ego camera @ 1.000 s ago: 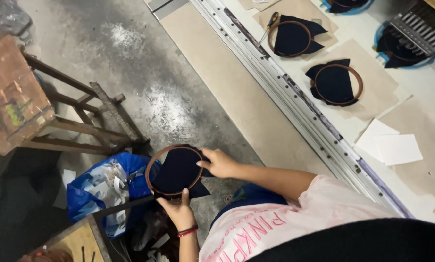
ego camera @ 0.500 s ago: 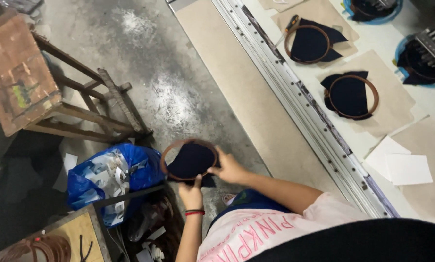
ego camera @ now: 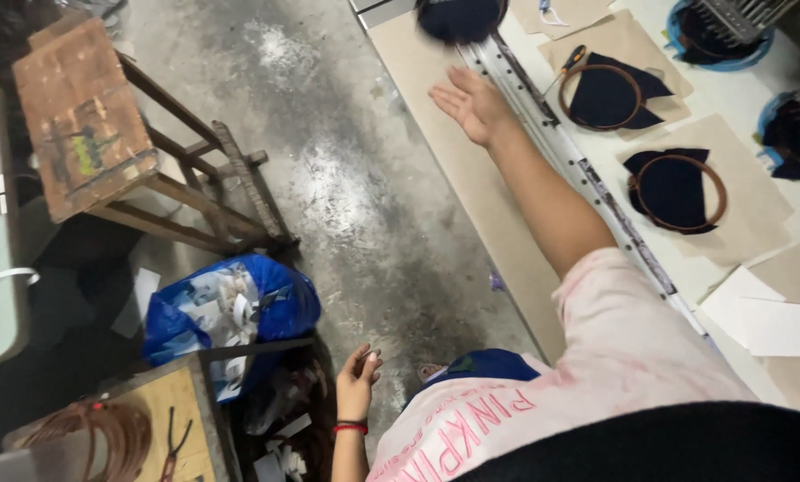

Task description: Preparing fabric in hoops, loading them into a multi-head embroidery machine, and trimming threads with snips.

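A worn wooden stool (ego camera: 87, 125) with a stained seat stands at far left on the grey concrete floor (ego camera: 329, 178), and below it a blue plastic bag (ego camera: 226, 312) stuffed with pale scraps sits beside a low board where a pair of pliers (ego camera: 175, 442) lies next to a coil of reddish-brown hoops (ego camera: 96, 428). Just right of the bag, one hand (ego camera: 357, 382), wearing a red band at the wrist, hangs low near the floor with its fingers loosely curled and nothing in its grasp. Further right, the person's other arm stretches up and away across a tan board, its hand (ego camera: 471, 105) spread flat with the palm up and the fingers open, empty, resting at the edge of a metal rail (ego camera: 587, 178) that runs along the work table. Just beyond those fingertips, at the top edge of the frame, a round hoop stretched with dark navy fabric (ego camera: 461, 18) shows blurred, apart from the hand; whether it rests on the surface cannot be told. Right of the rail, two more navy fabric pieces in brown hoops (ego camera: 607, 96) (ego camera: 677, 189) lie on sheets of tan paper on the white table, an orange-handled tool (ego camera: 565, 67) near the upper one, with white paper sheets (ego camera: 766, 317) lower down at far right.
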